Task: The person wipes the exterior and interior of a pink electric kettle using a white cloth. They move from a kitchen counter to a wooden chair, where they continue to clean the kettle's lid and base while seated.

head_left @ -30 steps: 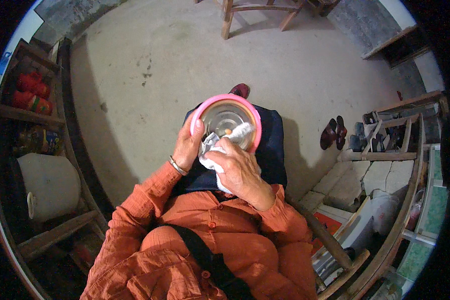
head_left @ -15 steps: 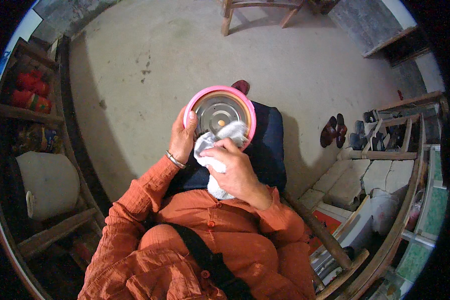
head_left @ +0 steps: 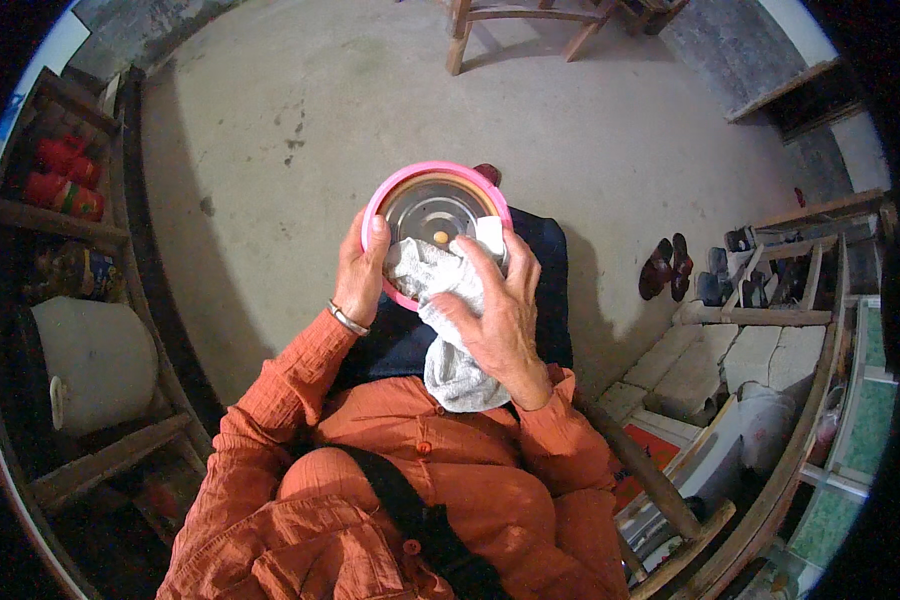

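Observation:
Above my lap I hold a round, shallow thing [head_left: 422, 208] with a bright pink rim, a shiny metallic middle with rings and a small yellowish spot at its centre. Its exact kind I cannot make out. My left hand [head_left: 358, 272] grips the rim at the left, thumb on the upper face. A white-grey cloth [head_left: 456, 362] lies over the near part of the face and hangs down toward my belly. My right hand [head_left: 506, 318] has the cloth under its fingers at the right rim, thumb and index finger spread across it. A small corner of cloth sticks up beyond the fingers.
Wooden shelving [head_left: 60, 225] at the left holds red items and a large whitish container [head_left: 95, 365]. Shoes [head_left: 667, 266] sit on the floor at the right, near pale blocks [head_left: 685, 365] and a wooden rack [head_left: 785, 270]. A wooden chair [head_left: 530, 15] stands at the far side.
My right hand has moved from the near middle to the right rim, its fingers spreading. The cloth has shifted with it and hangs looser. The left hand keeps its grip.

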